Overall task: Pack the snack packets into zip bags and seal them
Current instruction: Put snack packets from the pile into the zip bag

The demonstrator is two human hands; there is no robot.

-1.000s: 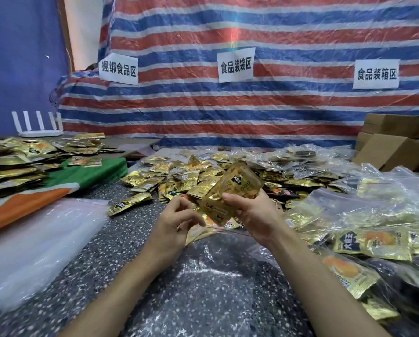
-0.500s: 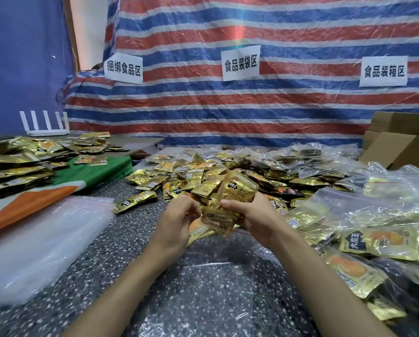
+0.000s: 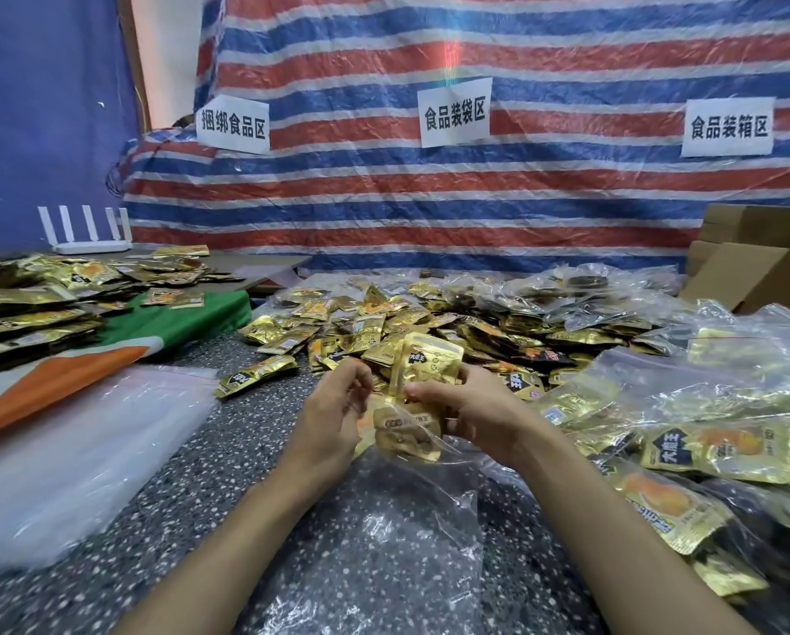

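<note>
Near the middle of the tabletop (image 3: 191,488), both hands met over a clear zip bag (image 3: 384,543) whose body trailed toward the near edge. The right hand (image 3: 471,410) pinched a small stack of gold snack packets (image 3: 430,364), thumb on top and fingers curled beneath. The stack's lower end sat under the film at the bag's mouth. The left hand (image 3: 333,414) had its fingers curled in at that mouth and appeared to pinch the lip, though the clear film made the exact hold hard to read.

The step in hand looked like feeding the stack into the bag. To do it well, the left hand should hold the lip wide and lifted while the right slid the packets in squared together. That way no corner would snag the film or lodge across the zip track. They should go right to the bottom, leaving the track free for sealing.

The loose heap (image 3: 384,323) lay just beyond, toward the far edge. Filled bags (image 3: 714,405) sat along the right edge and empty bags (image 3: 77,451) at the left.
</note>
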